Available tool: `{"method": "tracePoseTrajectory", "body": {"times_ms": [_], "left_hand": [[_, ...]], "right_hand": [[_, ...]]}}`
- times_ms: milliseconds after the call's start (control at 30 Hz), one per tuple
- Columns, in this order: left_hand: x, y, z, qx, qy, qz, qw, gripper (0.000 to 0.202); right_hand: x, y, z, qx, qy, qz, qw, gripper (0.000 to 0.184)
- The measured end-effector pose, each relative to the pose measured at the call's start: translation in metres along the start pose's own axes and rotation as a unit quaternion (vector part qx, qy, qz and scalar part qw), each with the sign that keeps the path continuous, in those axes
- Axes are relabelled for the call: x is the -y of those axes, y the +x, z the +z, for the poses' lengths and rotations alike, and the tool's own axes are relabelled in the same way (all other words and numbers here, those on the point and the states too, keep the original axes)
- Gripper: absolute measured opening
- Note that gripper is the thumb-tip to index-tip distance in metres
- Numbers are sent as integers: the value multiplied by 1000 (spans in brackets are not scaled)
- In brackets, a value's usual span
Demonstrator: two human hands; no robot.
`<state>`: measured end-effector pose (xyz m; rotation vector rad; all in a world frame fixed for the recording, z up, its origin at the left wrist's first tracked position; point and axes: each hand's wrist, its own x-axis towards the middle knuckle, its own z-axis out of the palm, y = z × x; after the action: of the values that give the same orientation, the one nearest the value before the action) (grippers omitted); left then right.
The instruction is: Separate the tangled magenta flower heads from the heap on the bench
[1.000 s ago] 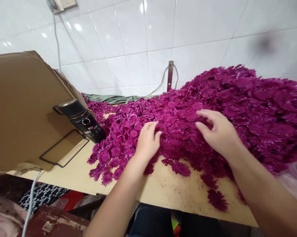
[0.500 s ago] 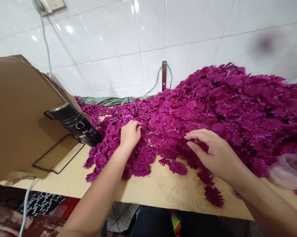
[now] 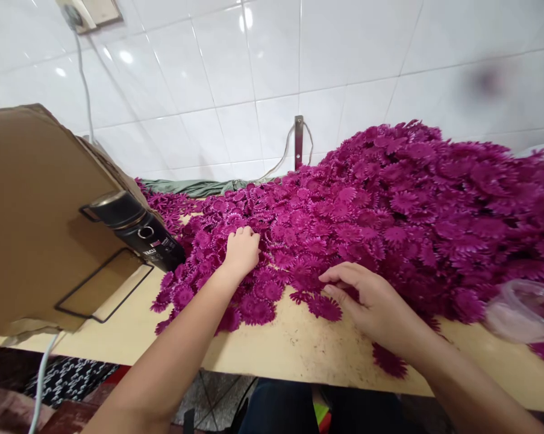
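Observation:
A large heap of magenta artificial flower heads point(image 3: 344, 205) spreads over the pale tabletop point(image 3: 308, 349). My left hand point(image 3: 243, 252) rests on the left part of the heap, its fingers curled downward. The fingertips are hidden, so what they pinch cannot be made out. At the heap's front edge, my right hand point(image 3: 371, 301) hovers with thumb and forefinger apart and nothing visible between them. A loose flower head point(image 3: 325, 307) lies just left of its thumb. Another flower head point(image 3: 390, 360) is partly covered by my right wrist.
A black vacuum bottle point(image 3: 138, 229) leans by a cardboard box point(image 3: 32, 223) on the left, near a thin black wire frame point(image 3: 104, 286). At the right stands a clear plastic tub point(image 3: 520, 310). Green cloth point(image 3: 194, 188) runs along the white tiled wall point(image 3: 357, 42).
My right hand has moved left and toward me, along the front of the heap. My left hand has shifted slightly toward me, fingers still curled. The view has tilted a little.

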<state>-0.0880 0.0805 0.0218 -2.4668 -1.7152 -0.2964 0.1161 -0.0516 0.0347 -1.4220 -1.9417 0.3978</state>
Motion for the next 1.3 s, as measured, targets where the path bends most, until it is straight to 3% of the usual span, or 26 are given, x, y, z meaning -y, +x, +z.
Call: {"method": "tracePoseTrajectory", "body": {"times_ms": [233, 367, 567, 733, 867, 1000, 1167, 1300], "left_hand": [[4, 3, -12, -1, 15, -25, 1000, 17], [7, 6, -20, -32, -9, -83, 996, 26], [5, 7, -25, -37, -59, -92, 993, 21], [15, 10, -24, -36, -168, -115, 978, 37], [21, 13, -17, -37, -219, -95, 970, 28], [26, 13, -13, -39, -230, -117, 965, 32], [32, 9, -23, -53, -278, -140, 949, 22], [19, -4, -33, -36, -368, -109, 923, 16]], "right_hand": [[6, -11, -4, 60, 11, 16, 998, 15], [5, -14, -5, 55, 16, 33, 998, 15], [6, -17, -6, 50, 19, 39, 998, 17], [3, -22, -8, 46, 20, 59, 997, 19], [1, -23, -6, 41, 27, 62, 997, 18], [5, -22, -3, 62, 18, 61, 996, 19], [12, -20, -2, 73, 31, 68, 994, 20], [18, -14, 4, 46, 78, 77, 993, 16]]}}
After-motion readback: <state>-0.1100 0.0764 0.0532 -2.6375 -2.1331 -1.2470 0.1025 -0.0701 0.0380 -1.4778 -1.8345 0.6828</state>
